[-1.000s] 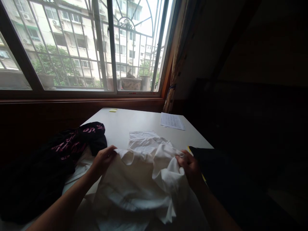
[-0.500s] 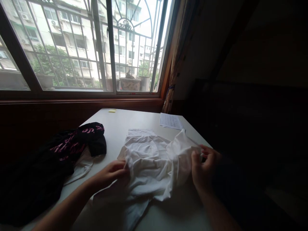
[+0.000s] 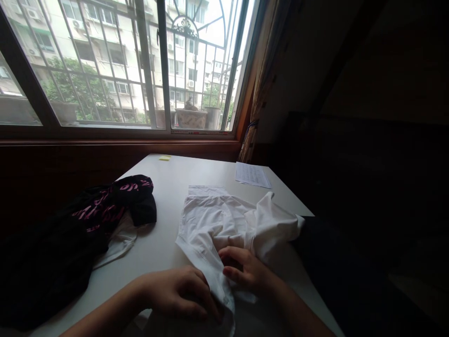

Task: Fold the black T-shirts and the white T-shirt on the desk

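Note:
A crumpled white shirt [image 3: 206,217] lies on the white table in front of me, its right part bunched up in a raised fold. My left hand [image 3: 178,290] is low at the shirt's near edge, fingers stretched downward and thumb apart, beside a strip of the cloth. Over the near middle of the shirt is my right hand [image 3: 247,269]. Its fingers are loosely bent, with a gap between thumb and forefinger, and they touch or nearly touch the fabric. The shirt's nearest part is dim and partly hidden by the hands.
Black clothing with pink lettering [image 3: 105,206] is heaped on the left side of the table [image 3: 168,180], with a piece of white cloth [image 3: 121,241] under it. Printed paper [image 3: 252,175] lies at the back right, a yellow note [image 3: 164,158] at the back left. A barred window stands behind.
Both hands have let go of the shirt's two sides. The right hand has moved left to the near middle, the left hand nearer and rightward. The shirt's right side has slumped.

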### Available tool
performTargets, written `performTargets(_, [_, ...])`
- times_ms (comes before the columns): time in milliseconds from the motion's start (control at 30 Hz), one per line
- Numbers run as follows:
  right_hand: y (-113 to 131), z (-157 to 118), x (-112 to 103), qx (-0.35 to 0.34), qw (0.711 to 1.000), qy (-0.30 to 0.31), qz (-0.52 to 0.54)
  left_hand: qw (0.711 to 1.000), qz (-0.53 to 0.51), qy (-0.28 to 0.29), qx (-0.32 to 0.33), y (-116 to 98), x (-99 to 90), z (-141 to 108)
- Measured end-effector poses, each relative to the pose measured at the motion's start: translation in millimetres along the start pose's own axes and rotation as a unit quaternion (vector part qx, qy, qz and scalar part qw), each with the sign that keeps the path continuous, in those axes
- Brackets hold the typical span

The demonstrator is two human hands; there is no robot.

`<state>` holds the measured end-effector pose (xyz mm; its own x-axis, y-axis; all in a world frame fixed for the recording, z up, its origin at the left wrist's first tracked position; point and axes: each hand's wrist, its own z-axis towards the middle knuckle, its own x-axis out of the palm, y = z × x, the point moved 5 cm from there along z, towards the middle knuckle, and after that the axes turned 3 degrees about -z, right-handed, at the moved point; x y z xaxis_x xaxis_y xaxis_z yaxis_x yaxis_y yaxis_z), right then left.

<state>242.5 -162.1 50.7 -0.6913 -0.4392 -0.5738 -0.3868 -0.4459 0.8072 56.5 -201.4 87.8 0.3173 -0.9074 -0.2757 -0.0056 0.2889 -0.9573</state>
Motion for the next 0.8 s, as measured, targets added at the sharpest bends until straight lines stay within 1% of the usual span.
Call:
performTargets(67, [4,0,0,-0.009,0.999,0.011,-0.03,0.998,-0.004,-0.058,-0.009,2,-9.4,-5])
performTargets(133, [5,1,2,-0.029,0.998,0.026,-0.046,0.991,-0.015,-0.133,-0.004,10,-21.8,-10])
performTargets(200, [-1,2,4,-0.036,0.999,0.036,-0.018,0.975,0.008,-0.223,0.016,23,-37.0,-17])
performTargets(267, [-12,3,4,-0.013,0.998,0.029,0.058,0.946,0.099,-0.308,0.037,36,-52.1,-25])
performTargets(333, [-26,1,2,0.036,0.983,0.007,0.181,0.908,0.226,-0.353,0.031,48,-62.7,-32])
performTargets(400, [-37,-1,-1,0.08,0.946,-0.028,0.314,0.874,0.332,-0.354,0.003,58,-69.0,-36])
performTargets(433, [-40,-2,-3,0.092,0.925,-0.047,0.365,0.86,0.37,-0.351,-0.013,62,-71.4,-37])
performTargets(500, [-43,-4,-8,0.102,0.896,-0.079,0.424,0.837,0.422,-0.347,-0.037,68,-75.1,-39])
performTargets(600, [-43,-5,-11,0.109,0.875,-0.083,0.465,0.814,0.451,-0.362,-0.049,74,-79.0,-41])
performTargets(700, [-40,-5,-10,0.122,0.857,-0.068,0.496,0.812,0.449,-0.37,-0.051,79,-80.6,-39])
performTargets(800, [-35,-6,-11,0.136,0.864,-0.066,0.48,0.817,0.446,-0.362,-0.053,81,-80.9,-34])
